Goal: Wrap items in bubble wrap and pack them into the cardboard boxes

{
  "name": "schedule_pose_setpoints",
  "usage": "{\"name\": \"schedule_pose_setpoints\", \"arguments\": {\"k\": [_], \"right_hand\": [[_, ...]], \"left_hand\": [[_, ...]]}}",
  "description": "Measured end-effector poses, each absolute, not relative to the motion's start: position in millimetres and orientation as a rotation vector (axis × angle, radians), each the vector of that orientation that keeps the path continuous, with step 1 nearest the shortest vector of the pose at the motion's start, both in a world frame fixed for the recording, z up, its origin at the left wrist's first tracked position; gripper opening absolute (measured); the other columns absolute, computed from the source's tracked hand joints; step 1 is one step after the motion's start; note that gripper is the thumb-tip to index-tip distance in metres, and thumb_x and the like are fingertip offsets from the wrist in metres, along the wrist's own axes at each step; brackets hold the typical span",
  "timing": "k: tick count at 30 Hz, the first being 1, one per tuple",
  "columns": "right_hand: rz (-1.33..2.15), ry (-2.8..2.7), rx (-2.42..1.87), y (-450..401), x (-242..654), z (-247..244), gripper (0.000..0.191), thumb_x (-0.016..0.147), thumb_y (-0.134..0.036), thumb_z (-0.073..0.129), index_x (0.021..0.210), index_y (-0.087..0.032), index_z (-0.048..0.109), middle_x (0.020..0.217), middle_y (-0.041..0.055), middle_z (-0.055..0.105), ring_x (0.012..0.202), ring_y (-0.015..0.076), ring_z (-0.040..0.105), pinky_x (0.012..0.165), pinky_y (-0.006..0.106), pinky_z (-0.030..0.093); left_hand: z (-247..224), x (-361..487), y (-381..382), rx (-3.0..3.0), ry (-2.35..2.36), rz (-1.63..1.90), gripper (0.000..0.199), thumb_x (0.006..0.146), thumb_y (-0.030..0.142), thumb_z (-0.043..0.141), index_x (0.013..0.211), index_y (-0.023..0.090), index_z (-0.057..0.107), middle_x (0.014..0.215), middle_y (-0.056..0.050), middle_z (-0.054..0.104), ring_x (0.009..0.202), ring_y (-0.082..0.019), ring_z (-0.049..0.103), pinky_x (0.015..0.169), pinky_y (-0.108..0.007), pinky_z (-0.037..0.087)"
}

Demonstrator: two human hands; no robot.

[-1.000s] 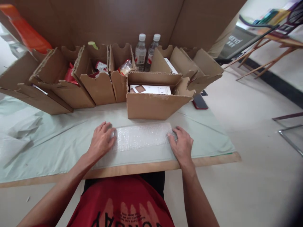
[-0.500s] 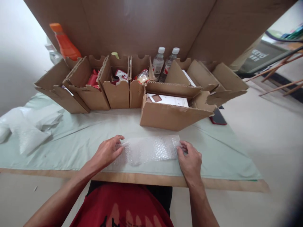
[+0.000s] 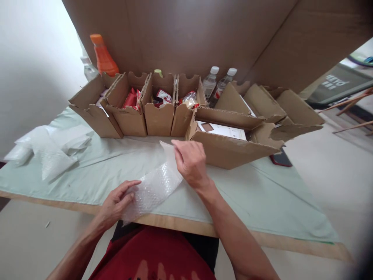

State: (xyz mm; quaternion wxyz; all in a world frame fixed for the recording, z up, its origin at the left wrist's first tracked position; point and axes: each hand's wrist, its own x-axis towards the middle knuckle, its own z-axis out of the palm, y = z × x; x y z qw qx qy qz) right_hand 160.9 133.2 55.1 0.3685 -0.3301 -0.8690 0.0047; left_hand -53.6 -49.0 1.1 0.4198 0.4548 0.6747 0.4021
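Note:
A strip of clear bubble wrap (image 3: pixel 155 186) lies slantwise over the cloth, its far end lifted toward the boxes and its near end at the table's front edge. My right hand (image 3: pixel 190 161) is closed on the far end, fingers curled round its right side, just in front of the nearest cardboard box (image 3: pixel 233 153). At the strip's left edge rests my left hand (image 3: pixel 118 202), its index finger and thumb apart and touching the wrap. That nearest box holds a white carton (image 3: pixel 223 131) with a brown square on it.
Several open cardboard bins (image 3: pixel 160 118) stand in a row, some with red packets (image 3: pixel 131 99). Behind them are an orange bottle (image 3: pixel 104 58) and two clear bottles (image 3: pixel 209 81). More bubble wrap (image 3: pixel 55 149) lies at the left. A dark flat object (image 3: pixel 281 158) sits right of the nearest box.
My right hand has moved left and away from me, swinging its end of the bubble wrap toward the boxes. My left hand has come nearer the table's front edge. The view has shifted.

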Motion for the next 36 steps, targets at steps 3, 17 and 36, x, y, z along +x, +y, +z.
{"name": "schedule_pose_setpoints", "arguments": {"k": [3,17,36], "right_hand": [[0.008,-2.37,-0.817,169.8,123.8,61.0,0.03,0.105,-0.018,0.04,0.122,-0.018,0.065,0.106,0.01,0.071,0.099,0.0265,0.059,0.089,0.043,0.042],[0.376,-2.294,-0.845,98.6,193.9,-20.6,0.03,0.1,-0.015,0.047,0.122,-0.02,0.067,0.128,0.0108,0.069,0.119,0.0258,0.062,0.102,0.047,0.052],[0.398,-2.307,-0.892,36.2,245.7,-31.9,0.057,0.092,-0.002,0.042,0.143,-0.026,0.052,0.133,0.0108,0.066,0.121,0.0255,0.063,0.095,0.044,0.053]], "left_hand": [[2.6,-36.9,-49.4,1.092,1.613,1.086,0.027,0.081,0.04,0.067,0.097,0.022,0.079,0.1,-0.006,0.069,0.088,-0.021,0.063,0.075,-0.029,0.049],[3.4,6.5,-46.9,0.687,1.356,1.008,0.026,0.075,0.04,0.076,0.089,0.018,0.075,0.079,-0.001,0.063,0.07,-0.015,0.053,0.067,-0.026,0.041],[8.2,-3.4,-26.0,-0.009,1.045,1.122,0.022,0.064,0.019,0.082,0.085,0.015,0.075,0.081,-0.002,0.07,0.072,-0.014,0.064,0.067,-0.024,0.053]]}}
